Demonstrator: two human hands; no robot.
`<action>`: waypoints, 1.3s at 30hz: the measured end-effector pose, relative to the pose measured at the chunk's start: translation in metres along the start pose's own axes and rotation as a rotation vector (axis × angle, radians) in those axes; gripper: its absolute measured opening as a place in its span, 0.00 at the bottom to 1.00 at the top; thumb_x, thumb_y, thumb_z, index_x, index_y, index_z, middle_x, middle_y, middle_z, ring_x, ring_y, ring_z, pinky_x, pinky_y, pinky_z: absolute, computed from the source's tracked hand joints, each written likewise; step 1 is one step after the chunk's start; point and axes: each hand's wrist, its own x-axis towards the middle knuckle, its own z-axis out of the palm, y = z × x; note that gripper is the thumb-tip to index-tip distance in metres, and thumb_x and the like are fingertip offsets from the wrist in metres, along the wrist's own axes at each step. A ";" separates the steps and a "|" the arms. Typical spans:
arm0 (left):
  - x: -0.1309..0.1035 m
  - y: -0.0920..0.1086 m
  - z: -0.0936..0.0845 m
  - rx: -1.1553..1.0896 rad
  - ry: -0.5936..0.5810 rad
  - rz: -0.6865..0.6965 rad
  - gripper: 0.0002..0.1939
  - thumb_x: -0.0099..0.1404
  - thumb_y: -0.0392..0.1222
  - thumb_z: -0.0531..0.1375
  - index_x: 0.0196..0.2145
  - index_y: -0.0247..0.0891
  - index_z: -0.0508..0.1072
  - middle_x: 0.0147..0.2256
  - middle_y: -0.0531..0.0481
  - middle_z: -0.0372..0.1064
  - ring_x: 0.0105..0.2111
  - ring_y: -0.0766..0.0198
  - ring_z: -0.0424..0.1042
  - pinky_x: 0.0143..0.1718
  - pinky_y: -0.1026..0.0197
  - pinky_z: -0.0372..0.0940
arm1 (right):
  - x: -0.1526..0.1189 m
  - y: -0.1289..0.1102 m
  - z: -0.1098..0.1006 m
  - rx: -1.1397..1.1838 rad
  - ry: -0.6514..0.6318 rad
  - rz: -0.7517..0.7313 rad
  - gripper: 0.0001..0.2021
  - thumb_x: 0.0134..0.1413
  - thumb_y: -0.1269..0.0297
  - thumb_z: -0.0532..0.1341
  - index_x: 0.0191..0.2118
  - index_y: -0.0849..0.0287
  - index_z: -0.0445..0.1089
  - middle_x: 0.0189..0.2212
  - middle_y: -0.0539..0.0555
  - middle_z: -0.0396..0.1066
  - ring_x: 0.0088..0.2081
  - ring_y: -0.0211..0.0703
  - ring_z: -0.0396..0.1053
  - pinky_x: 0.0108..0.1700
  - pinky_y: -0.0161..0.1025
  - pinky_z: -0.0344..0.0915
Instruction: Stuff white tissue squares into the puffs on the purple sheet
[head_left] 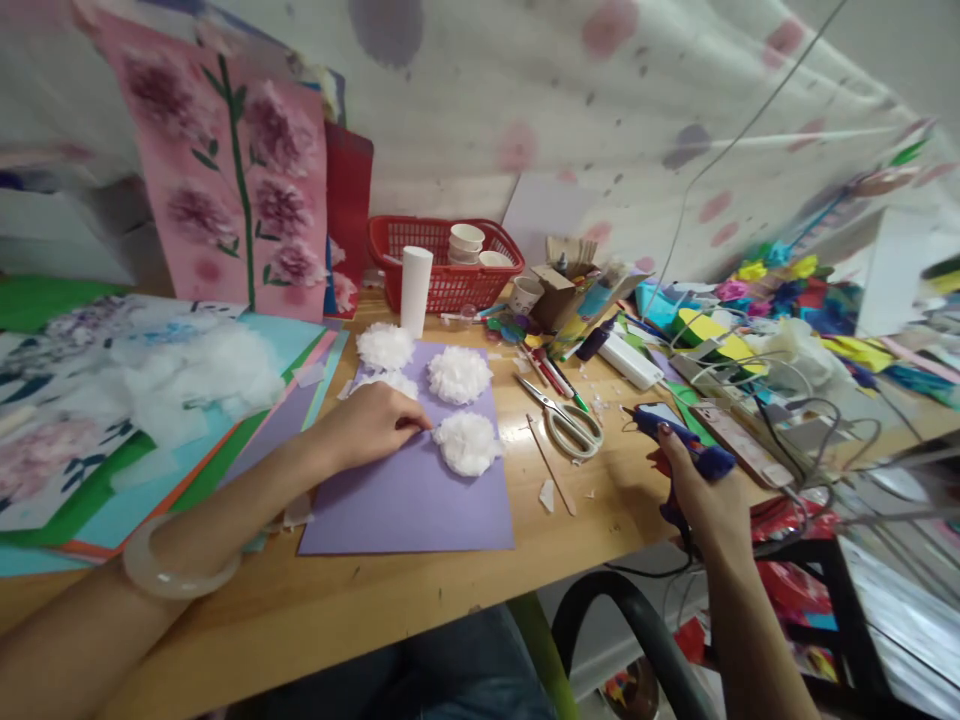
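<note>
Wooden table (420, 585), cluttered right; red basket (450, 287) behind, spotted curtain (465, 110) at back. Your right hand (705, 495) grips the blue glue gun (716, 462). Your left hand (375, 425), fingers curled, is right beside a white paper flower (469, 445) on the purple sheet (420, 510); can't tell if it's pinching anything.

Left hand (379, 427) palm-down, fingers (412, 408) bent, right hand (703, 490) curled, forearms (259, 498) outstretched

Soft, fairly bright light fell, seemingly from above, leaving a pale sheen on the table (615, 512) and a diffuse shadow beside the right hand (701, 490). Wide-angle distortion stretched the edges (the far left was smeared).
</note>
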 end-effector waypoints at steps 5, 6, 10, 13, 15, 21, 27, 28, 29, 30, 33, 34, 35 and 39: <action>-0.001 0.000 0.000 0.017 -0.005 -0.020 0.15 0.63 0.32 0.58 0.38 0.44 0.84 0.38 0.50 0.83 0.38 0.59 0.81 0.41 0.60 0.69 | 0.019 0.019 0.007 -0.164 -0.090 0.000 0.28 0.50 0.35 0.57 0.28 0.59 0.77 0.24 0.60 0.74 0.31 0.55 0.71 0.33 0.45 0.62; -0.001 0.000 0.000 0.016 -0.007 -0.023 0.15 0.63 0.33 0.57 0.38 0.44 0.84 0.38 0.50 0.83 0.37 0.59 0.81 0.41 0.60 0.69 | 0.017 0.021 0.006 -0.179 -0.086 0.000 0.28 0.49 0.35 0.57 0.28 0.58 0.76 0.24 0.59 0.73 0.31 0.56 0.71 0.33 0.45 0.61; 0.000 0.001 -0.001 -0.004 -0.019 -0.041 0.14 0.64 0.34 0.57 0.38 0.44 0.84 0.37 0.51 0.83 0.38 0.59 0.81 0.41 0.60 0.69 | -0.018 0.020 -0.005 -0.237 0.240 -0.099 0.30 0.49 0.33 0.59 0.37 0.60 0.72 0.30 0.60 0.71 0.35 0.55 0.68 0.36 0.47 0.61; 0.002 0.003 -0.001 -0.006 -0.041 -0.053 0.14 0.64 0.35 0.57 0.38 0.43 0.84 0.38 0.50 0.83 0.39 0.57 0.81 0.41 0.59 0.70 | -0.058 0.006 0.000 -0.144 0.446 -0.239 0.25 0.55 0.38 0.60 0.37 0.59 0.70 0.31 0.56 0.68 0.30 0.46 0.64 0.35 0.43 0.61; 0.002 0.004 -0.001 0.002 -0.058 -0.047 0.15 0.64 0.35 0.56 0.38 0.42 0.83 0.39 0.49 0.83 0.39 0.56 0.81 0.42 0.58 0.70 | -0.079 -0.005 0.013 -0.092 0.190 -0.417 0.20 0.59 0.43 0.60 0.35 0.57 0.70 0.30 0.54 0.68 0.29 0.45 0.65 0.34 0.41 0.62; -0.022 0.012 -0.021 -0.008 0.081 -0.052 0.17 0.65 0.42 0.54 0.41 0.41 0.83 0.41 0.47 0.82 0.41 0.54 0.80 0.45 0.55 0.71 | -0.084 -0.017 0.051 -0.322 -0.215 -0.397 0.12 0.64 0.56 0.55 0.35 0.58 0.68 0.35 0.59 0.70 0.38 0.51 0.70 0.40 0.44 0.63; -0.075 0.020 -0.067 0.025 0.243 -0.343 0.17 0.63 0.51 0.57 0.40 0.42 0.82 0.41 0.48 0.82 0.37 0.54 0.80 0.43 0.55 0.72 | -0.065 -0.011 0.050 -0.347 -0.249 -0.369 0.09 0.61 0.62 0.53 0.30 0.57 0.64 0.32 0.64 0.71 0.38 0.57 0.70 0.39 0.46 0.61; -0.084 0.022 -0.074 0.033 0.247 -0.381 0.18 0.62 0.51 0.57 0.39 0.42 0.82 0.40 0.47 0.82 0.37 0.53 0.80 0.43 0.55 0.72 | -0.063 -0.011 0.050 -0.334 -0.253 -0.376 0.09 0.61 0.62 0.53 0.30 0.57 0.63 0.31 0.64 0.71 0.38 0.57 0.71 0.38 0.46 0.61; -0.094 0.023 -0.081 0.041 0.254 -0.416 0.18 0.62 0.52 0.57 0.39 0.42 0.82 0.40 0.47 0.82 0.37 0.52 0.80 0.43 0.55 0.72 | -0.062 -0.012 0.050 -0.316 -0.256 -0.384 0.09 0.61 0.63 0.53 0.30 0.56 0.63 0.30 0.64 0.71 0.37 0.57 0.71 0.38 0.46 0.60; -0.103 0.025 -0.087 0.050 0.263 -0.450 0.18 0.61 0.53 0.57 0.39 0.42 0.82 0.40 0.47 0.82 0.38 0.52 0.80 0.44 0.55 0.72 | -0.060 -0.013 0.050 -0.294 -0.255 -0.390 0.09 0.60 0.63 0.52 0.30 0.56 0.63 0.30 0.64 0.72 0.36 0.56 0.71 0.37 0.45 0.60; -0.129 0.029 -0.102 0.060 0.293 -0.546 0.19 0.61 0.54 0.57 0.40 0.42 0.82 0.39 0.47 0.82 0.38 0.51 0.80 0.43 0.56 0.72 | -0.057 -0.018 0.046 -0.217 -0.227 -0.377 0.08 0.60 0.63 0.50 0.32 0.56 0.63 0.26 0.60 0.72 0.30 0.53 0.71 0.32 0.44 0.59; -0.137 0.030 -0.106 0.056 0.316 -0.577 0.19 0.61 0.54 0.58 0.40 0.42 0.82 0.39 0.47 0.82 0.39 0.51 0.80 0.42 0.56 0.72 | -0.056 -0.020 0.043 -0.187 -0.212 -0.370 0.08 0.60 0.62 0.50 0.34 0.56 0.64 0.25 0.60 0.72 0.28 0.52 0.71 0.31 0.43 0.59; -0.144 0.031 -0.108 0.053 0.345 -0.607 0.19 0.61 0.54 0.58 0.40 0.42 0.81 0.39 0.47 0.82 0.39 0.52 0.80 0.41 0.57 0.72 | -0.055 -0.021 0.040 -0.157 -0.199 -0.369 0.09 0.60 0.61 0.49 0.36 0.57 0.65 0.25 0.59 0.73 0.28 0.52 0.71 0.31 0.43 0.60; -0.167 0.029 -0.101 0.021 0.426 -0.695 0.18 0.59 0.52 0.59 0.40 0.40 0.80 0.33 0.48 0.82 0.36 0.53 0.81 0.35 0.60 0.72 | -0.051 -0.025 0.024 0.061 -0.151 -0.370 0.17 0.58 0.54 0.52 0.46 0.58 0.68 0.26 0.56 0.76 0.29 0.51 0.74 0.33 0.43 0.65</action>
